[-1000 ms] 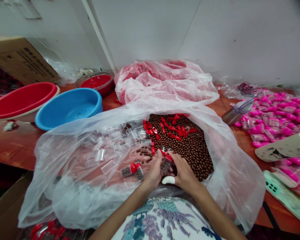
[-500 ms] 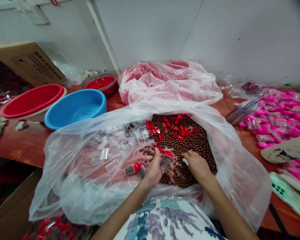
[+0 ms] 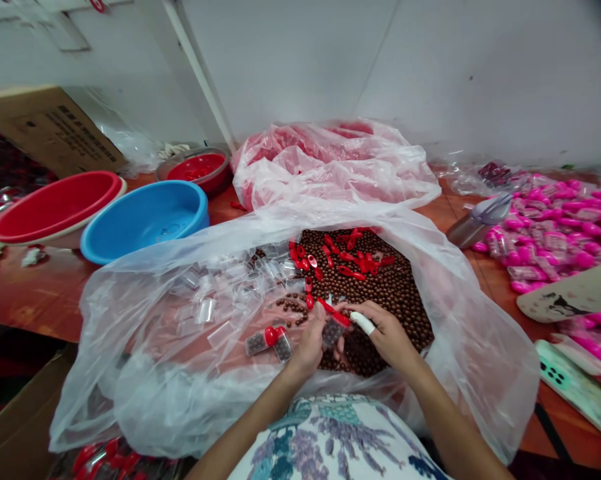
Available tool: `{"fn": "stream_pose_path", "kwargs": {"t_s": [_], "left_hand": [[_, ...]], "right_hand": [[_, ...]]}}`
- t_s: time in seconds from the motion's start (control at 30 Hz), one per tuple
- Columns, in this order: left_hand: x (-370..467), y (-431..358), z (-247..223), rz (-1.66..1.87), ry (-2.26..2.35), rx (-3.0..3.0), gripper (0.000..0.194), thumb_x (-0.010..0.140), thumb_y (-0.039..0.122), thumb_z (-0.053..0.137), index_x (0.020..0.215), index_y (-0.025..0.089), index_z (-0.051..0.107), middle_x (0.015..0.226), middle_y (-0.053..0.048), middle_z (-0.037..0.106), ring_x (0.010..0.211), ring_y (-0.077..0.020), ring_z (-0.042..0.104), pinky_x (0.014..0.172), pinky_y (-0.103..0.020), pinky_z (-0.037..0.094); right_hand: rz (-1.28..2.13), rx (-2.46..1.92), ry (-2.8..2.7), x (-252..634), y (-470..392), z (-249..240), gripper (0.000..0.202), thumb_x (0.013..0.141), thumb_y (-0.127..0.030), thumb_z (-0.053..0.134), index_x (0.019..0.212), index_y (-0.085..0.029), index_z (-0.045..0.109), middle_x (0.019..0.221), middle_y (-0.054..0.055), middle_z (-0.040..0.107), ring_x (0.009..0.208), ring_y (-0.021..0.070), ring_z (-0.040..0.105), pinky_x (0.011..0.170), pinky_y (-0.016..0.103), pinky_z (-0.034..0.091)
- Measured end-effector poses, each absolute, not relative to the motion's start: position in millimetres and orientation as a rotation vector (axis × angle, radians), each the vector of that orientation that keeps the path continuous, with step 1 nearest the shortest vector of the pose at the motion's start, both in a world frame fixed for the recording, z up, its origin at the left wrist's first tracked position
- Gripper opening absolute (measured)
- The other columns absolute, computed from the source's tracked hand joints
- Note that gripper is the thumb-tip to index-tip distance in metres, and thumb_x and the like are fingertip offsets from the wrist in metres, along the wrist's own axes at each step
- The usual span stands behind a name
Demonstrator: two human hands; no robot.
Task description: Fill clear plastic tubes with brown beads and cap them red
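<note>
Right hand (image 3: 387,335) has returned to one container (image 3: 332,333), near two others (image 3: 283,348)

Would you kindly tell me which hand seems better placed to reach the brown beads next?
Probably the right hand: it is over the brown beads, near the red cap, while the left hand is occupied holding the clear container.

Along the far edge of the surface (image 3: 45,290), a pink bag (image 3: 330,163) bars our way. Near the left front corner we have a bare strip, bounded behind by the red basin (image 3: 55,210) and blue basin (image 3: 143,217). Right of the open bag (image 3: 170,400), a narrow lane reaches the bottle (image 3: 470,227). From above, we can reach the brown beads (image 3: 405,300); red pieces (image 3: 351,272) obstruct their far side.
</note>
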State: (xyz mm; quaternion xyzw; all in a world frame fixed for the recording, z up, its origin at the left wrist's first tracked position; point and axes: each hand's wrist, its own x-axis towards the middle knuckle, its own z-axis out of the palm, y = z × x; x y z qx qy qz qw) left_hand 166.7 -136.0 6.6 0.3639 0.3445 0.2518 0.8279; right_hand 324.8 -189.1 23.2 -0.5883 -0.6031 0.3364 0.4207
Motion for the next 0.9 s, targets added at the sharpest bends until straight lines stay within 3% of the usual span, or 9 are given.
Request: {"fn": "stream_pose_path", "kwargs": {"t_s": [0.23,0.37,0.57,0.73,0.9], "left_hand": [[163,-139,2,0.505,0.796,0.898,0.076,0.084,0.065,0.027,0.134,0.01,0.043,0.047,0.0,0.055,0.038,-0.0091,0.045,0.038,-0.018,0.035],[163,-139,5,0.495,0.812,0.933,0.075,0.085,0.064,0.025,0.135,0.011,0.041,0.048,0.001,0.054,0.039,-0.0095,0.045,0.039,-0.018,0.037],[164,-137,7,0.536,0.867,0.992,0.074,0.086,0.063,0.026,0.135,0.01,0.04,0.042,0.003,0.048,0.034,-0.0077,0.038,0.035,-0.017,0.031],[166,-135,10,0.603,0.832,0.93,0.075,0.086,0.063,0.026,0.136,0.01,0.038,0.052,0.0,0.055,0.037,-0.0074,0.041,0.035,-0.016,0.031],[166,-135,11,0.577,0.804,0.948,0.073,0.086,0.062,0.027,0.136,0.01,0.039,0.05,0.0,0.055,0.036,-0.0073,0.042,0.036,-0.017,0.032]], "right_hand": [[0.964,-1.441,-1.744,328,-196,34,0.069,0.07,0.006,0.037,0.127,-0.031,0.05,0.106,0.003,0.057,0.101,0.0152,0.054,0.091,0.031,0.042],[0.847,-1.469,-1.878,329,-197,37,0.081,0.061,0.01,0.033,0.131,-0.03,0.046,0.107,0.004,0.055,0.102,0.0153,0.052,0.09,0.031,0.042],[0.626,-1.554,-2.012,316,-193,29,0.064,0.073,0.002,0.038,0.13,-0.026,0.048,0.108,0.009,0.057,0.099,0.0208,0.053,0.086,0.035,0.045],[0.847,-1.524,-1.455,311,-191,25,0.047,0.079,-0.008,0.044,0.123,-0.024,0.052,0.114,0.007,0.061,0.106,0.0183,0.056,0.093,0.034,0.044],[1.01,-1.506,-1.092,311,-192,25,0.021,0.079,-0.026,0.056,0.098,-0.021,0.064,0.094,0.004,0.068,0.082,0.0183,0.062,0.07,0.029,0.051]]}}
